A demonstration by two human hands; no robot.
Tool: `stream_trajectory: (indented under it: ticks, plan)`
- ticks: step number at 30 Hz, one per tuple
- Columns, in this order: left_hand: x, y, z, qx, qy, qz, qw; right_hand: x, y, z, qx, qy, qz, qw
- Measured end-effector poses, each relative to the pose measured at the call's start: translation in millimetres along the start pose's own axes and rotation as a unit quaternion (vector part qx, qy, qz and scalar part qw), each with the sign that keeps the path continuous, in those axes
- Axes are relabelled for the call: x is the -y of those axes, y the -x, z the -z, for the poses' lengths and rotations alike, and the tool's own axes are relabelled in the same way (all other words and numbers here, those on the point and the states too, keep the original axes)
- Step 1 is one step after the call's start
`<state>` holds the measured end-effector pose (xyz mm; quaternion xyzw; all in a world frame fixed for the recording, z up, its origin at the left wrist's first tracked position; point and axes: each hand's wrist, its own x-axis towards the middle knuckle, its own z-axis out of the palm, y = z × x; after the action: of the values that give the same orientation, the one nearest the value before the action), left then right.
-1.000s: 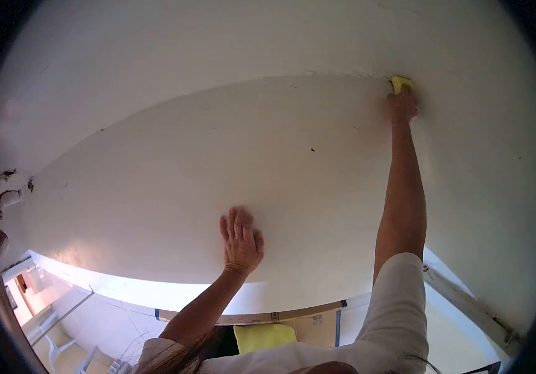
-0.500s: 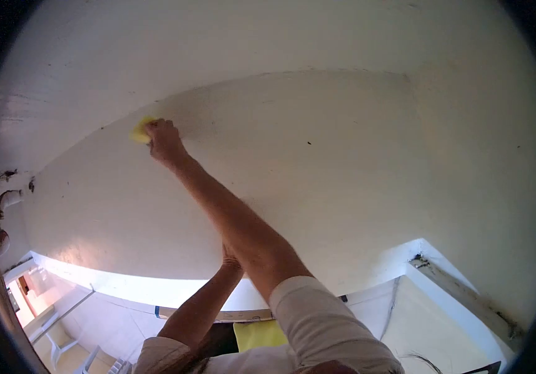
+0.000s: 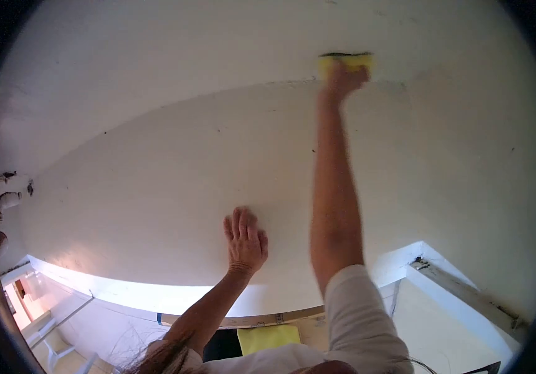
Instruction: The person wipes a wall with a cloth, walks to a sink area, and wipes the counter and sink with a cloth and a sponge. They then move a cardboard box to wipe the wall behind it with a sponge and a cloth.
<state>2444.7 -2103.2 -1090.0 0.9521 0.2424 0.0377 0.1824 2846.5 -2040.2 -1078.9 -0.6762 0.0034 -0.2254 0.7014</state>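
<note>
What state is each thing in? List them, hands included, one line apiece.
Right hand: closed on the yellow sponge, motion-blurred.
Yellow sponge: gripped, dark along its far edge.
Left hand: open, seemingly resting on the pale surface.
Pale surface: dotted with dark specks.

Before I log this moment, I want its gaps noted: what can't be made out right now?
Head view, right hand: motion blur hides where each finger sits on the yellow sponge.
Head view, left hand: its own back hides the palm.
Head view, yellow object at the bottom: the person's torso hides its lower part.
Head view, dark speck on the pale surface: too small to identify.
</note>
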Motion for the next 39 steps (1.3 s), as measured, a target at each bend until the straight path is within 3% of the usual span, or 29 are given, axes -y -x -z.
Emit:
stream_trajectory:
  ticks: [1,3,4,5,6,7,9,11,13,15,16,18,20,21,22,23,24,25,26,27,28,29,31,33,34,35,36,38,39]
  plan:
    - [0,1,-1,0.008,0.003,0.002,1.000,-41,26,-24,0.005,0.115,0.026,0.993]
    - [1,3,-2,0.024,-0.032,-0.003,0.999,-65,155,-85,0.051,0.392,0.162,0.904]
    - [1,5,-2,0.038,-0.066,-0.006,0.997,-4,218,-93,0.200,0.322,0.076,0.922]
    - [1,7,-4,0.040,-0.064,-0.010,0.997,32,252,-90,0.366,0.133,-0.033,0.920]
    - [3,9,-5,0.039,-0.068,-0.012,0.997,79,253,-68,0.503,-0.120,-0.341,0.785]
    - [4,12,-8,0.025,-0.049,-0.013,0.998,89,273,-61,0.446,-0.234,-0.379,0.776]
    - [7,13,-14,0.005,-0.024,-0.017,1.000,115,255,-28,0.403,-0.415,-0.563,0.591]
    - [10,11,-15,-0.016,-0.050,-0.030,0.998,108,237,1,0.386,-0.577,-0.575,0.433]
    - [9,4,-17,-0.037,-0.065,-0.038,0.996,109,206,33,0.388,-0.633,-0.559,0.367]
    - [0,0,-13,-0.041,-0.037,-0.044,0.998,131,150,90,0.396,-0.628,-0.577,0.341]
    - [-3,-4,-9,-0.049,-0.012,-0.042,0.998,129,129,107,0.386,-0.604,-0.576,0.393]
    - [-9,-4,-4,-0.037,-0.003,-0.023,0.999,125,80,146,0.407,-0.587,-0.517,0.471]
    - [-5,-3,-6,-0.047,-0.014,-0.031,0.998,141,15,187,0.407,-0.504,-0.465,0.604]
    - [-7,-3,-5,-0.045,-0.010,-0.024,0.999,149,-22,203,0.383,-0.441,-0.404,0.704]
    - [-8,-4,-1,-0.043,-0.005,-0.021,0.999,163,-62,217,0.367,-0.408,-0.306,0.778]
    - [-8,-6,0,-0.044,0.000,-0.017,0.999,174,-107,226,0.319,-0.295,-0.166,0.885]
    - [-8,-6,0,-0.046,-0.001,-0.011,0.999,204,-134,221,0.213,-0.073,0.065,0.972]
    - [-7,-6,-1,-0.039,-0.007,-0.008,0.999,237,-151,212,0.143,0.171,0.317,0.922]
    - [-8,-7,-2,-0.031,-0.013,-0.006,0.999,258,-177,203,0.105,0.334,0.461,0.815]
    - [-7,-7,-3,-0.033,-0.015,-0.003,0.999,279,-203,194,0.010,0.456,0.589,0.667]
    - [-6,-7,-3,-0.033,-0.016,-0.007,0.999,287,-207,183,-0.173,0.564,0.703,0.397]
    - [-6,-7,-4,-0.031,-0.017,-0.012,0.999,276,-219,181,-0.174,0.563,0.702,0.400]
    - [-7,-5,-3,-0.036,-0.017,-0.016,0.999,241,-253,176,-0.141,0.731,0.501,0.441]
    - [-6,-6,-4,-0.036,-0.017,-0.021,0.999,203,-254,158,-0.036,0.739,0.326,0.588]
    - [-6,-4,-4,-0.032,-0.020,-0.021,0.999,149,-256,171,-0.039,0.580,0.515,0.630]
    - [-6,-4,-4,-0.029,-0.022,-0.024,0.999,121,-228,177,-0.124,0.724,0.588,0.338]
    - [-6,-5,-5,-0.024,-0.022,-0.033,0.999,92,-221,178,0.081,0.717,0.458,0.519]
    - [-9,-5,-7,-0.035,-0.025,-0.018,0.999,39,-186,207,0.220,0.734,0.516,0.383]
    - [-9,-4,-7,-0.030,-0.024,-0.026,0.999,-1,-184,225,0.287,0.725,0.474,0.409]
